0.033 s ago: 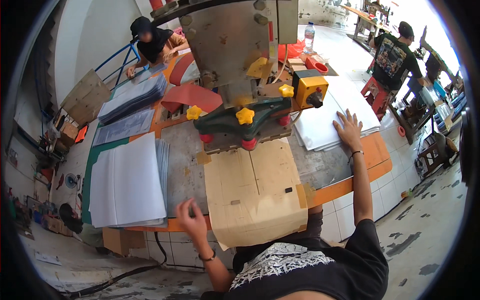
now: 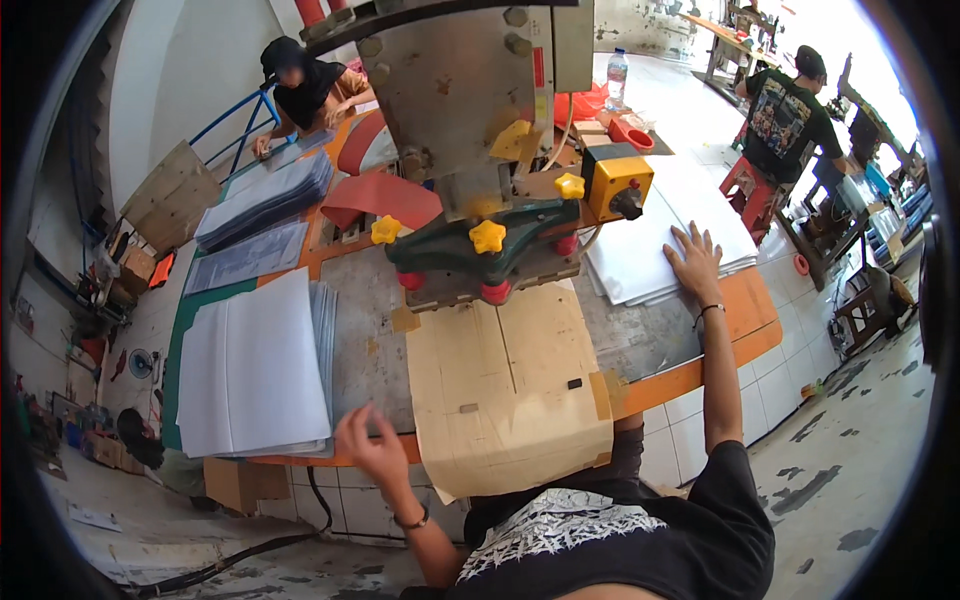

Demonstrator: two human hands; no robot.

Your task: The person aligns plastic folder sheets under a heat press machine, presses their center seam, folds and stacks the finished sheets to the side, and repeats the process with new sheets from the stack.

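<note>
My right hand lies flat with fingers spread on a stack of white sheets at the right of the press table. My left hand hovers at the table's front edge, fingers loosely apart and a little blurred, with nothing visible in it. It is nearest to the lower right corner of a tall stack of white folded sheets on the left. Between my hands a tan card sheet with taped edges and a small black block lies under the press head and overhangs the front edge.
A yellow control box is fixed beside the press. Dark printed sheets are piled at the far left, where another person sits. A second person sits at the far right. A water bottle stands at the back.
My left hand has shifted slightly left and down, toward the left stack, and its fingers have loosened. My right hand stays on the right stack.
</note>
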